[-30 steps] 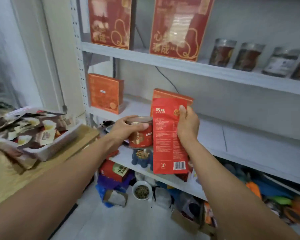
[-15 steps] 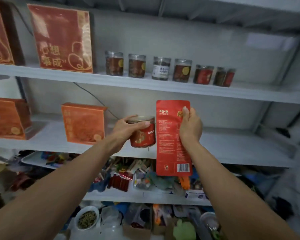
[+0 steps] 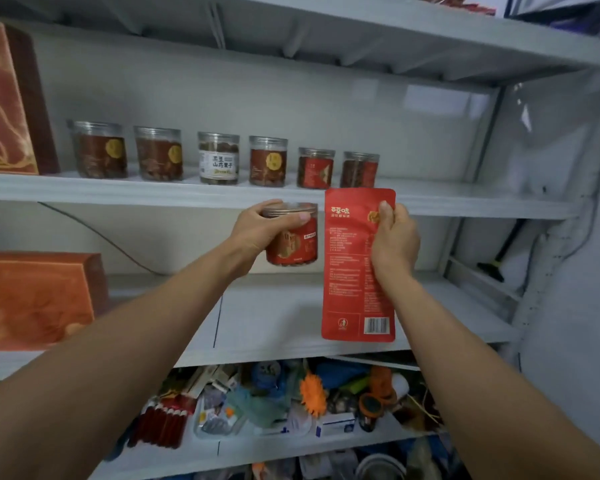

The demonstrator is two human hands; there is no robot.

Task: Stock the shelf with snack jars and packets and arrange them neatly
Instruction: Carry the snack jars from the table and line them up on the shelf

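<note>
Hands [image 3: 257, 230] [image 3: 394, 247] on red jar [image 3: 293, 245], red packet [image 3: 347, 289]

A single head-worn wide-angle view faces the white shelf [image 3: 291, 195] from close range, tilted slightly upward; both forearms reach in from the near bottom corners.

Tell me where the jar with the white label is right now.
Head view: the white-label jar stands on the upper shelf, third from the left in a row of six, between two yellow-stickered jars.
</note>
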